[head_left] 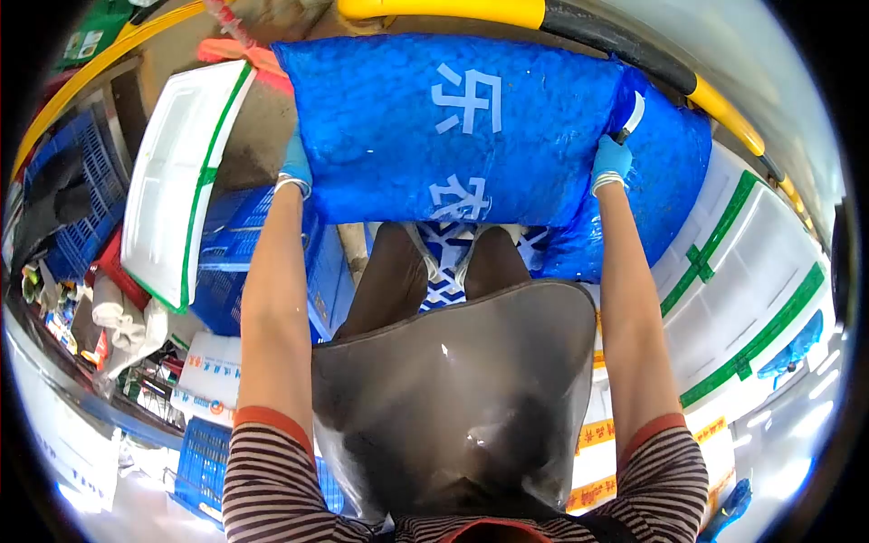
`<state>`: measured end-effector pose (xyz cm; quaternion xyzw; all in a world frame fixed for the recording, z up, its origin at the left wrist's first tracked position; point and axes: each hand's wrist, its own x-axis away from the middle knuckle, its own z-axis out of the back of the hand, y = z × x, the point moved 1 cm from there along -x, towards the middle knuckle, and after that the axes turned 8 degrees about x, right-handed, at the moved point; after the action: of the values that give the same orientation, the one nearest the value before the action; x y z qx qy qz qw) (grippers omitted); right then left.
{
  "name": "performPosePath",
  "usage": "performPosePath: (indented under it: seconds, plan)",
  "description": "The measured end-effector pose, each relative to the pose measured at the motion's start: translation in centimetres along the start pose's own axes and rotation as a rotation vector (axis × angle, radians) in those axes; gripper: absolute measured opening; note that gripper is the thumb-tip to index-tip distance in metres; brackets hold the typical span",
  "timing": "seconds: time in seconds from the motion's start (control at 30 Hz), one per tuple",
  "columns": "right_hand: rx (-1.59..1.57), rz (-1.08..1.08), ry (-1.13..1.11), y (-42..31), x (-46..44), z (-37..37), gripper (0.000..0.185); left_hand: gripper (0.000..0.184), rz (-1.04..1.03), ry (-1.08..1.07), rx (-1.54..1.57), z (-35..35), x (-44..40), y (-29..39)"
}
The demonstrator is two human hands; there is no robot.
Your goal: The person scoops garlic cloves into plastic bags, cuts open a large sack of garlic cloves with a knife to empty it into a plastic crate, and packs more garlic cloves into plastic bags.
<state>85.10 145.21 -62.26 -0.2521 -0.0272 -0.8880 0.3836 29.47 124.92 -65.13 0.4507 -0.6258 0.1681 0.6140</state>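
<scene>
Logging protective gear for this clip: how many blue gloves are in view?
2: one on the left hand at the left edge of the blue bag, one on the right hand near its right end. Others may be hidden in the clutter.

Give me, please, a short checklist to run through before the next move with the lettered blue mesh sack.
1. Hands covered: ok. Both the left hand and the right hand wear light-blue gloves.
2. Left hand's grip: cannot tell. It is at one end of the lettered blue mesh sack, its fingers largely hidden.
3. Knife-like tool held by its dark handle, blade pointing away from the body: ok.
4. Blade clear of the second blue sack: not ok. It overlaps that sack in view; contact is unclear.
5. Lettered sack undamaged: cannot tell. No tear stands out on top, but the underside is hidden.
</scene>
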Motion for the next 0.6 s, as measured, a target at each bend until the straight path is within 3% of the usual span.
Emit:
performPosePath:
  seconds: [0.07,0.1,0.17,0.2,0.23,0.27,0.3,0.37,0.5,0.53,0.57,0.6]
  plan:
    - [-0.315,-0.146,-0.099,-0.1,0.2,-0.2,0.031,0.069,-0.112,-0.004,-0.022,-1.6,3.3,0.0]
    - [-0.222,-0.068,-0.096,1.5,-1.5,-1.2,0.025,0.069,-0.098,0.027,-0.007,-3.4,5.8,0.3]
    - [-0.222,-0.1,-0.305,-1.0,1.1,1.2,0.019,0.071,-0.066,0.103,0.022,-5.0,9.6,0.7]
    - [-0.368,-0.065,-0.418,0.8,-0.6,-0.1,0.015,0.075,-0.134,0.09,-0.146,-0.3,6.7,-1.6]
    - [-0.523,-0.014,-0.432,0.0,0.0,-0.4,0.011,0.073,-0.107,0.102,-0.087,-0.5,7.5,-1.1]
    - [-0.457,-0.11,-0.46,0.9,-1.8,-1.5,0.009,0.071,-0.085,0.109,-0.025,-2.7,8.2,-0.7]
    - [-0.619,-0.141,-0.47,-0.9,0.3,-0.7,0.008,0.068,-0.061,0.11,0.036,-3.9,8.7,-0.5]
    - [-0.639,-0.222,-0.736,3.9,-5.8,-2.7,0.006,0.069,-0.075,0.113,-0.086,-1.9,6.5,-1.9]
    - [-0.815,-0.112,-0.862,0.1,3.2,4.2,0.024,0.07,-0.129,0.233,-0.224,-2.8,10.6,-1.0]
    - [-0.79,-0.118,-0.919,1.4,3.4,5.5,0.028,0.068,-0.203,0.199,-0.167,-2.9,11.8,-0.8]
    - [-0.862,-0.083,-0.799,-0.5,7.8,8.6,0.026,0.07,-0.239,0.176,-0.185,-2.1,12.3,-0.6]
    - [-0.835,-0.119,-0.876,-1.1,9.6,11.6,0.025,0.073,-0.26,0.159,-0.204,-0.7,12.9,-1.1]
